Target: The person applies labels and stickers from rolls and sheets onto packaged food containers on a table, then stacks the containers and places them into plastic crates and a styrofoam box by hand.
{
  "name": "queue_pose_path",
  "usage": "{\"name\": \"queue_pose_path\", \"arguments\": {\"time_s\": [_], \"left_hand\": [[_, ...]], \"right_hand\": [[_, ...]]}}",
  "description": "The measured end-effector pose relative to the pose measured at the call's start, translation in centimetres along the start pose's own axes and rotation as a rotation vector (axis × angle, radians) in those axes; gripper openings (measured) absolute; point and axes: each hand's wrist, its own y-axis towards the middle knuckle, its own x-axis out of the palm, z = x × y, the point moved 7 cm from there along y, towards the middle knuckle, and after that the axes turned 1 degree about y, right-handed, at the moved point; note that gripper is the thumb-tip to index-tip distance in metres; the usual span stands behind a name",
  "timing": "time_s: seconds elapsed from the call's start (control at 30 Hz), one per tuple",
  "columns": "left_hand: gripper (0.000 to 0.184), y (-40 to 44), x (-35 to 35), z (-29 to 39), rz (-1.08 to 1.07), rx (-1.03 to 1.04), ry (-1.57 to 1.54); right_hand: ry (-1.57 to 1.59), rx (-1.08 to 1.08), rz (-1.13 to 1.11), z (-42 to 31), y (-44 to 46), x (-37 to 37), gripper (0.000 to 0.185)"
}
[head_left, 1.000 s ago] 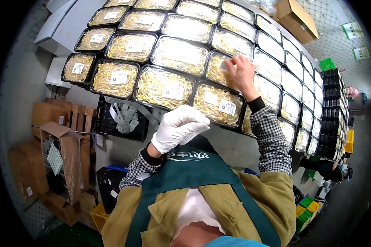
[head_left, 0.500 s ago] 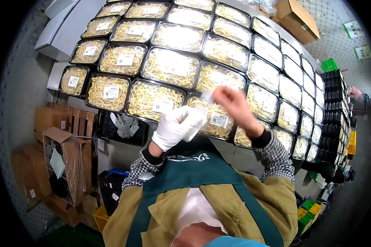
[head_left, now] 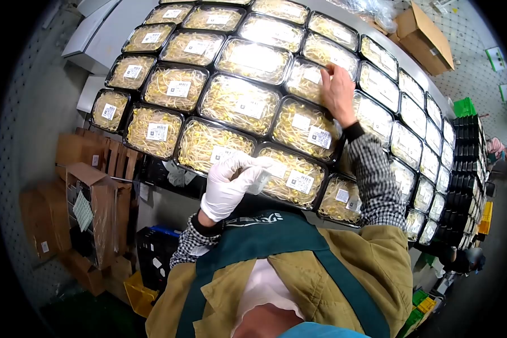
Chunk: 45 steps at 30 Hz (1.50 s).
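sprout packs (head_left: 231,97) block low sideways passage; room opens above

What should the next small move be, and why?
Probably a light press by the bare right hand on the white rectangular label of the clear-topped black plastic tray beneath it: its fingertips are beside that label, contact unclear, while the white-gloved left hand pinches a pale translucent slip.

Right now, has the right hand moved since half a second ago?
Yes: away from the body. Against the sprout packs, the right hand went from around the front-row pack to over the third-row pack.
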Motion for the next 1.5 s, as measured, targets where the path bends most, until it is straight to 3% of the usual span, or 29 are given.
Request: {"name": "queue_pose_path", "arguments": {"time_s": [0.03, 0.07, 0.1, 0.17, 0.2, 0.23, 0.3, 0.33, 0.37, 0.4, 0.43, 0.47, 0.5, 0.6, 0.73, 0.77, 0.83, 0.87, 0.9, 0.93, 0.97, 1.03, 1.13, 1.17, 1.23, 1.27, 1.3, 1.33, 1.5], "left_hand": [[0.002, 0.5, 0.0, 0.0, 0.073, 0.064, 0.077], [0.010, 0.8, 0.2, 0.7, 0.145, -0.019, 0.146], [0.014, 1.0, 0.1, 0.5, 0.169, 0.099, 0.202], [0.023, 1.7, -0.2, -0.5, 0.200, 0.344, 0.312], [0.031, 1.9, -0.3, -1.4, 0.206, 0.137, 0.241], [0.023, 2.0, 0.4, -0.1, 0.132, 0.090, 0.253], [0.014, 1.8, 0.8, -1.5, 0.017, -0.091, 0.115], [0.010, 1.5, 1.0, -0.8, -0.046, -0.054, 0.127], [0.010, 1.0, 0.9, -1.0, -0.077, -0.199, 0.069], [0.009, 0.5, 1.0, -0.3, -0.103, -0.265, 0.021], [0.008, 0.0, 1.2, 0.2, -0.125, -0.331, -0.028], [0.008, -0.1, 1.4, 1.1, -0.128, -0.199, 0.044], [0.016, 0.1, 1.6, 2.4, -0.126, -0.010, 0.113], [0.021, 0.0, 1.6, 2.6, -0.014, -0.205, -0.032], [0.012, 0.8, 0.8, 1.1, -0.006, -0.075, -0.025], [0.012, 0.8, 0.8, 0.5, 0.012, -0.134, -0.024], [0.004, 2.1, 1.0, 0.6, 0.101, 0.087, 0.169], [0.006, 2.4, 1.2, 1.0, 0.181, 0.013, 0.220], [0.013, 2.9, 1.0, 0.6, 0.246, 0.221, 0.332], [0.012, 3.0, 0.5, -0.6, 0.262, 0.253, 0.400], [0.011, 3.2, 0.2, -1.0, 0.278, 0.289, 0.467], [0.010, 3.9, 1.4, -0.6, 0.197, 0.054, 0.295], [0.010, 3.8, 2.3, -0.8, 0.041, -0.152, 0.226], [0.010, 3.4, 2.1, -1.2, -0.019, -0.182, 0.200], [0.013, 2.3, 1.5, -0.3, -0.045, -0.191, 0.195], [0.014, 2.1, 1.4, 0.7, -0.036, -0.129, 0.187], [0.016, 1.8, 1.4, 1.4, -0.024, -0.068, 0.181], [0.016, 1.1, 0.9, 1.0, 0.045, -0.158, 0.094], [0.015, 1.3, 1.0, 4.5, -0.107, 0.316, 0.395]], "right_hand": [[0.162, 0.067, -0.034, -0.5, -0.8, -0.3, 0.027], [0.420, 0.140, -0.266, -3.4, -2.6, -0.2, 0.023], [0.677, 0.221, -0.505, -7.3, -5.7, -0.4, 0.020], [1.019, -0.007, -0.861, -13.8, -10.7, -1.0, 0.017], [1.004, 0.030, -0.901, -13.9, -11.4, -1.5, 0.016], [0.988, 0.066, -0.942, -13.8, -11.7, -1.7, 0.016], [0.788, 0.012, -0.646, -9.6, -7.6, -2.0, 0.018], [0.764, 0.247, -0.530, -6.3, -5.2, -1.8, 0.019], [0.603, 0.039, -0.399, -2.3, -0.9, -1.1, 0.018], [0.276, 0.187, -0.371, -0.6, 2.5, -2.1, 0.021], [0.166, -0.097, -0.108, 2.0, 6.4, -1.8, 0.027], [-0.029, -0.199, -0.001, 3.4, 8.8, -1.6, 0.030], [-0.147, -0.226, 0.001, 5.1, 10.9, -0.4, 0.031], [-0.441, -0.255, -0.150, 5.3, 11.8, 2.3, 0.034], [-0.454, -0.057, -0.066, 6.2, 11.3, 1.7, 0.039], [-0.493, -0.156, 0.059, 5.7, 10.8, 1.0, 0.038], [-0.286, -0.088, -0.137, 2.5, 8.6, 0.3, 0.030], [0.148, 0.131, -0.365, 1.2, 5.8, 1.5, 0.031], [0.305, -0.038, -0.603, -4.1, 1.7, 0.6, 0.034], [1.071, 0.085, -0.881, -6.5, -3.0, 1.3, 0.034], [0.776, -0.264, -1.074, -11.2, -5.5, -0.3, 0.030], [0.923, 0.010, -1.249, -12.7, -9.8, -1.0, 0.022], [0.798, -0.347, -0.849, -9.7, -4.2, -1.2, 0.014], [0.745, 0.129, -0.881, -7.3, -1.1, -1.2, 0.014], [0.344, -0.181, -0.279, -0.2, 8.7, -1.1, 0.019], [0.150, -0.012, -0.208, 3.4, 12.8, -0.9, 0.024], [-0.088, -0.173, -0.021, 6.0, 16.5, -0.7, 0.031], [-0.220, -0.173, 0.026, 7.8, 18.7, 0.0, 0.031], [-0.512, -0.125, 0.038, 10.7, 21.5, 4.5, 0.044]]}}
